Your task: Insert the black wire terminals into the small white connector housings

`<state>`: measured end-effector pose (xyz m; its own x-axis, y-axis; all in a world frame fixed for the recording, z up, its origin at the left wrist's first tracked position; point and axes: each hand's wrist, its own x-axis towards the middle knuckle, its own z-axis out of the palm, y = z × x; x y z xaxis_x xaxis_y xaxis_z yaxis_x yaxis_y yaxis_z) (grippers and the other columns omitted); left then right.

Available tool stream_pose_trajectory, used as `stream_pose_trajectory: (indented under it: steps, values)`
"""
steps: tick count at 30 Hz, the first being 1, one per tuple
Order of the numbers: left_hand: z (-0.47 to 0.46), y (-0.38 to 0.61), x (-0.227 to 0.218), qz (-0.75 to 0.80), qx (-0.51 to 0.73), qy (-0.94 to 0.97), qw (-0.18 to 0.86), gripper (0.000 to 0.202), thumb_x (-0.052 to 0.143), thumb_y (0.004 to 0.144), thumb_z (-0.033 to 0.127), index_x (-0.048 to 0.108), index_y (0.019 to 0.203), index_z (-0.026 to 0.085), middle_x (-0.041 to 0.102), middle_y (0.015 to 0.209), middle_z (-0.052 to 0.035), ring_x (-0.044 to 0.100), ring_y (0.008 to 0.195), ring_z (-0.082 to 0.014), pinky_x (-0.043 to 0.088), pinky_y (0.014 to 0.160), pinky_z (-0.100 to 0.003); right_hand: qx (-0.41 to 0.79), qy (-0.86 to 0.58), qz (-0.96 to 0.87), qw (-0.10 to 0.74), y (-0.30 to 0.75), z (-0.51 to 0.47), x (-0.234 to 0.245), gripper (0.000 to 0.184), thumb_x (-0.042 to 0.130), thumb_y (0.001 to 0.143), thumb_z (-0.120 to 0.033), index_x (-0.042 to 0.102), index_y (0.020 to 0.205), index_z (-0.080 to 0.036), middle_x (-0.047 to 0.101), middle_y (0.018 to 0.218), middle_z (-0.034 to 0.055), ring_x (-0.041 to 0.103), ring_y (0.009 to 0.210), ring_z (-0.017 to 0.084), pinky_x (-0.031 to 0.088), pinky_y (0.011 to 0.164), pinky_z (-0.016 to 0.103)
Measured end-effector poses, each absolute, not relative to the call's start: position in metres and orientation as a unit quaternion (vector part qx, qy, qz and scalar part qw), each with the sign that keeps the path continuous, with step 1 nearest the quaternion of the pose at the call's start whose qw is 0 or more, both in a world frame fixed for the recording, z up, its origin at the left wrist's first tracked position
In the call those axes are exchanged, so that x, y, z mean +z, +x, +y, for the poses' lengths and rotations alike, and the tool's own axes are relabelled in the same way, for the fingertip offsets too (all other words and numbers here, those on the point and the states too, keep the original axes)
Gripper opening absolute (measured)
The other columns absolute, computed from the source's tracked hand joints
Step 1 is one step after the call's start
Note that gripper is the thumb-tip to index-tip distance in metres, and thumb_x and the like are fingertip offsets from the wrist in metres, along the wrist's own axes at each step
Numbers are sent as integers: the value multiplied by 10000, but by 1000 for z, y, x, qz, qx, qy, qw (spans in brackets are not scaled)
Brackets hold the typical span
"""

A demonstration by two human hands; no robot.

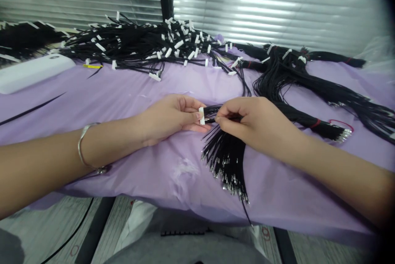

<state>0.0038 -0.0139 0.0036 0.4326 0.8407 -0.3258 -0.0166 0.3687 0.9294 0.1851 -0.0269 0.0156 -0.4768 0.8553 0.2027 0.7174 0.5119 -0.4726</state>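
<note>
Between the fingers of my left hand (175,118) is a small white connector housing (202,116), held near the middle of the table. Black wires (212,110) run from its right side toward my right hand (251,118). The thumb and forefinger of that hand are pinched together just right of the connector, at a thin black wire whose tip is hard to see. Below my right hand a fan of loose black wires (226,157) with shiny metal terminals spreads over the purple cloth.
Purple cloth (123,173) covers the table. Along the back lies a heap of black wires with white connectors (135,42). More wire bundles (333,87) lie at the right, one tied with a red band. A white box (33,72) stands at the left, near a yellow strip (92,66).
</note>
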Motion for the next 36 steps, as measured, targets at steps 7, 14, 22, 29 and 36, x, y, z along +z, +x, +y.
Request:
stream_pose_trajectory:
  steps: [7,14,22,29,36]
  values:
    - [-13,5,2,433,297,489,697,152,518,782,10,618,751,120,643,662,3,657,683,-88,519,750,-183,166,-476,-838,207,182,-27,13,131,530,719,-160,596,606,-170,585,555,-42,482,494,73,338,494,222]
    - [-14,5,2,429,288,493,700,160,519,788,21,648,808,114,660,702,-7,655,708,-85,515,784,-194,194,-445,-851,199,184,-23,11,141,517,743,-156,600,630,-168,593,591,-41,490,523,69,341,505,216]
    - [-12,3,1,418,283,492,710,142,520,798,29,619,877,91,671,792,-34,645,725,-72,505,827,-212,214,-460,-837,203,183,-25,11,134,517,747,-166,598,640,-168,568,576,-39,467,509,68,336,494,204]
    - [-13,4,-2,410,301,503,698,157,511,784,20,644,820,96,664,769,-33,634,706,-72,510,789,-208,161,-448,-840,262,177,-27,-4,146,504,799,-156,585,678,-157,587,657,-14,509,602,89,364,589,217]
    - [-14,3,-3,401,319,500,698,113,550,754,20,630,787,93,638,700,-12,624,698,-81,514,780,-230,31,-407,-883,232,169,-30,-11,159,464,850,-160,564,728,-143,584,742,49,513,728,161,405,702,295]
